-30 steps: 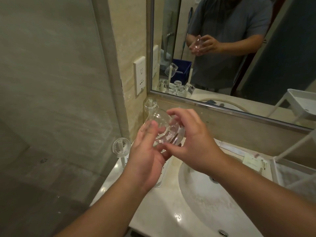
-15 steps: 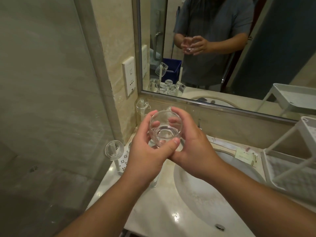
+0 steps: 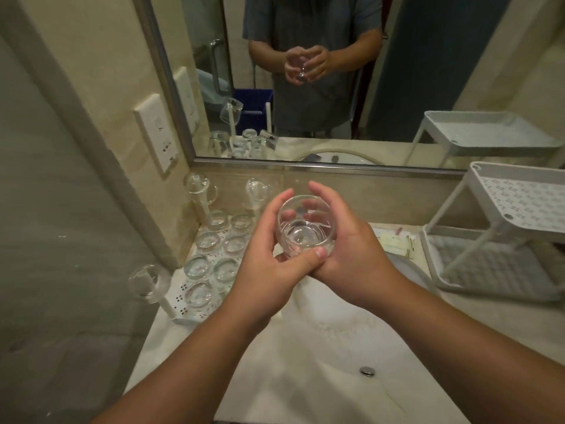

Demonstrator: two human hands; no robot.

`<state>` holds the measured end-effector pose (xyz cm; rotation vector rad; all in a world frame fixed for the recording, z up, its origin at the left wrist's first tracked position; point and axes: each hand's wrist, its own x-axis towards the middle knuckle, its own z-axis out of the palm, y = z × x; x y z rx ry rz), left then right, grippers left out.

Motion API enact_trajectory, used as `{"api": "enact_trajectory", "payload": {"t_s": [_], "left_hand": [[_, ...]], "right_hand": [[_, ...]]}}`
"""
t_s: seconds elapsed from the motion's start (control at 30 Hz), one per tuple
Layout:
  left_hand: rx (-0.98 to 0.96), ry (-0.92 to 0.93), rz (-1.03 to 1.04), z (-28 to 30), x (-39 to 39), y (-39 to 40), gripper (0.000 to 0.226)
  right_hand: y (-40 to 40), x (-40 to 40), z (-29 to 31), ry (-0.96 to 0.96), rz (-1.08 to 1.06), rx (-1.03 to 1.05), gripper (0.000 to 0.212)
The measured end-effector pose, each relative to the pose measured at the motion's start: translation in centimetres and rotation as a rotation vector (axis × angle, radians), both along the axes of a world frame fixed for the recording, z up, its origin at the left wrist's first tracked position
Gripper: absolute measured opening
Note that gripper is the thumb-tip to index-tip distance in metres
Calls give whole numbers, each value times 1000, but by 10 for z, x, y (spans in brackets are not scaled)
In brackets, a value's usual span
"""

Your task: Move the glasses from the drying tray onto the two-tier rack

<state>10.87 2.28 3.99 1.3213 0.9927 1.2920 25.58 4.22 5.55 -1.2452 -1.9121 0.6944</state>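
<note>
A clear round glass (image 3: pixel 305 231) stands upright, mouth up, cupped between both my hands above the basin's left rim. My left hand (image 3: pixel 269 264) wraps its left side with the thumb across the front. My right hand (image 3: pixel 348 255) curls round its right side. The white perforated drying tray (image 3: pixel 183 296) lies at the left of the counter, with several upturned glasses (image 3: pixel 198 266) on it and glasses hung on its corner posts (image 3: pixel 148 281). The white two-tier rack (image 3: pixel 501 237) stands at the right, and both its shelves look bare.
The white basin (image 3: pixel 321 356) with its drain (image 3: pixel 367 370) lies below my arms. A wall mirror (image 3: pixel 336 71) runs behind the counter. A socket plate (image 3: pixel 157 133) sits on the left wall beside a glass partition (image 3: pixel 61 240). Small packets (image 3: pixel 394 241) lie by the rack.
The glass went from tilted on its side to upright in both hands. It now sits lower and further right, over the basin's edge, and the view has tipped down onto tray and rack.
</note>
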Motion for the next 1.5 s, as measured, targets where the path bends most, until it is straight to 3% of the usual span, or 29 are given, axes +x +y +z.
{"api": "enact_trajectory", "payload": {"t_s": [0.33, 0.93, 1.1, 1.33, 1.5], "left_hand": [[-16, 27, -192, 0, 117, 27, 76], [-32, 132, -281, 39, 362, 127, 80], [-47, 269, -228, 29, 406, 161, 91], [50, 630, -86, 11, 430, 200, 86], [33, 684, -15, -2, 435, 213, 90]], "right_hand": [[2, 117, -1, 51, -215, -5, 88], [82, 360, 33, 53, -388, -35, 88], [121, 398, 15, 114, -404, -112, 86], [160, 419, -11, 147, -424, -170, 83], [178, 422, -27, 141, -421, -219, 82]]}}
